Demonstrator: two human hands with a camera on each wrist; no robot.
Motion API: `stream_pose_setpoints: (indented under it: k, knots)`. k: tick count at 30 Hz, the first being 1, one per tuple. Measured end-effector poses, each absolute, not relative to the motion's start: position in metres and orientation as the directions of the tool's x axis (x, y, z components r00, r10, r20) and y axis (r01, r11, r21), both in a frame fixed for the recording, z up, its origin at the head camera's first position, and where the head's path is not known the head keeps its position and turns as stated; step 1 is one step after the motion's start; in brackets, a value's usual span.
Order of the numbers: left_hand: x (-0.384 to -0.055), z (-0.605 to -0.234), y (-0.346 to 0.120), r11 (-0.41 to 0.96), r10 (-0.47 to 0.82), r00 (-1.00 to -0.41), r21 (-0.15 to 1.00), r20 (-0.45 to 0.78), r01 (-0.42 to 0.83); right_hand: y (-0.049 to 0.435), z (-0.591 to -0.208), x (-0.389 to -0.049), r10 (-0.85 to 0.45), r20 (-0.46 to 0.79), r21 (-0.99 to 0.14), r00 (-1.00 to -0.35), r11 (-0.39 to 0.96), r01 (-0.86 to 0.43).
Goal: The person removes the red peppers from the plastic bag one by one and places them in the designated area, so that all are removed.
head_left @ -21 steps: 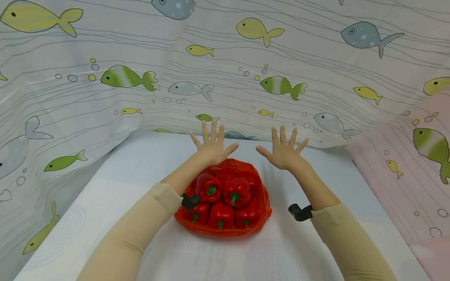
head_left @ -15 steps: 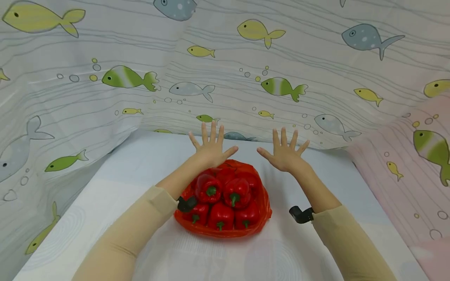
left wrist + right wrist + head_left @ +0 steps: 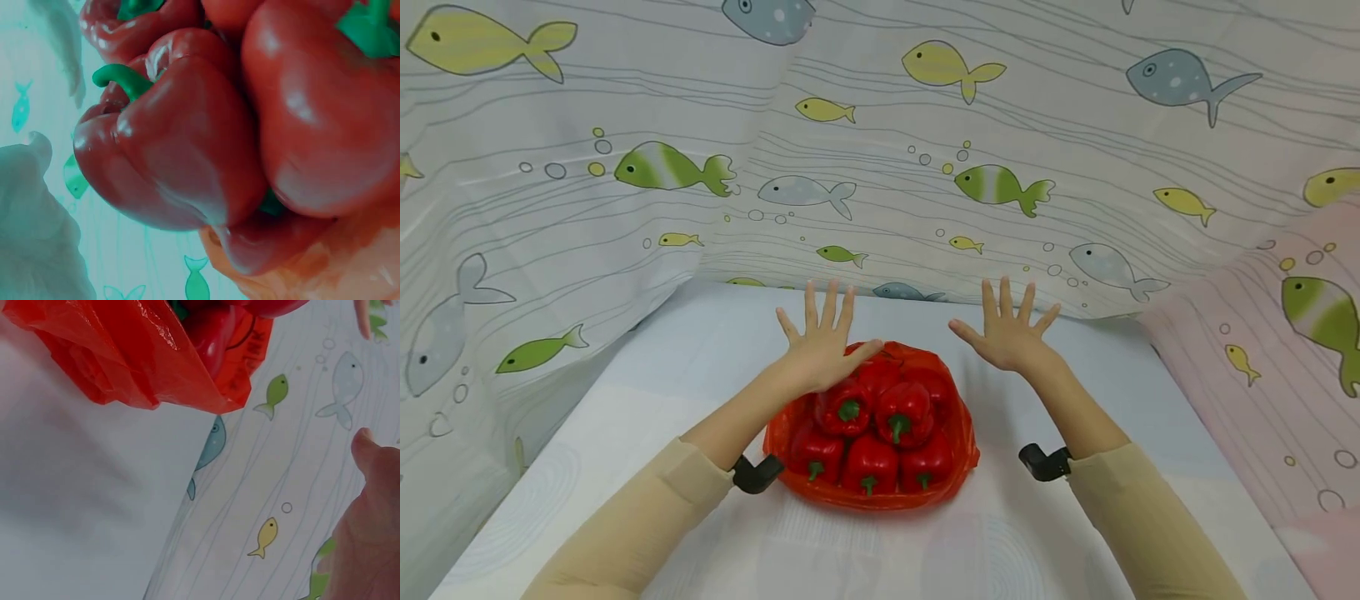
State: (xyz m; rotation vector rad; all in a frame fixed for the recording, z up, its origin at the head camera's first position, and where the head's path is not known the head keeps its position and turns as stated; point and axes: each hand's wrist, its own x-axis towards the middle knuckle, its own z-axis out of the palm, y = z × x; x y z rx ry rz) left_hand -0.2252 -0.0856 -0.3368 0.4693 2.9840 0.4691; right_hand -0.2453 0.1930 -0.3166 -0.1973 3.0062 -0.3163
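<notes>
Several red bell peppers with green stems sit piled in a red plastic bag whose top is folded down around them. My left hand is held over the bag's back left part, fingers spread and straight, holding nothing. To the right of the bag and apart from it, my right hand is raised with its fingers fanned out. Close up in the left wrist view are the peppers, with part of the left hand at the edge. In the right wrist view, the right hand appears beside the bag.
The bag stands on a white table. A curtain printed with fish hangs behind the table and along both sides. Each wrist wears a small black camera, such as the right wrist camera.
My left hand has moved left and slightly toward me, uncovering some of the table behind the bag. The right hand has barely moved, and the bag and peppers stay in place.
</notes>
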Motion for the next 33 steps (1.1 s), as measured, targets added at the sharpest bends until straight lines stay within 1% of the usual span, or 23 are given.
stream_pose_setpoints:
  k: [18, 21, 25, 29, 33]
  knots:
    - [-0.208, -0.340, -0.117, 0.916, 0.300, -0.954, 0.287, -0.027, 0.280, 0.198, -0.320, -0.234, -0.173, -0.096, -0.222, -0.980, 0.964, -0.148]
    - [-0.206, -0.342, -0.120, 0.909, 0.311, -0.950, 0.300, -0.029, 0.288, 0.199, -0.321, -0.232, -0.180, -0.092, -0.225, -0.979, 0.962, -0.156]
    - [-0.203, -0.347, -0.126, 0.884, 0.357, -0.933, 0.341, -0.050, 0.320, 0.199, -0.322, -0.228, -0.195, -0.082, -0.228, -0.977, 0.958, -0.172]
    - [-0.196, -0.355, -0.135, 0.838, 0.426, -0.902, 0.408, -0.075, 0.362, 0.199, -0.325, -0.224, -0.218, -0.068, -0.235, -0.974, 0.952, -0.196]
    - [-0.189, -0.366, -0.144, 0.798, 0.482, -0.873, 0.450, -0.079, 0.400, 0.197, -0.326, -0.220, -0.235, -0.063, -0.241, -0.970, 0.947, -0.214]
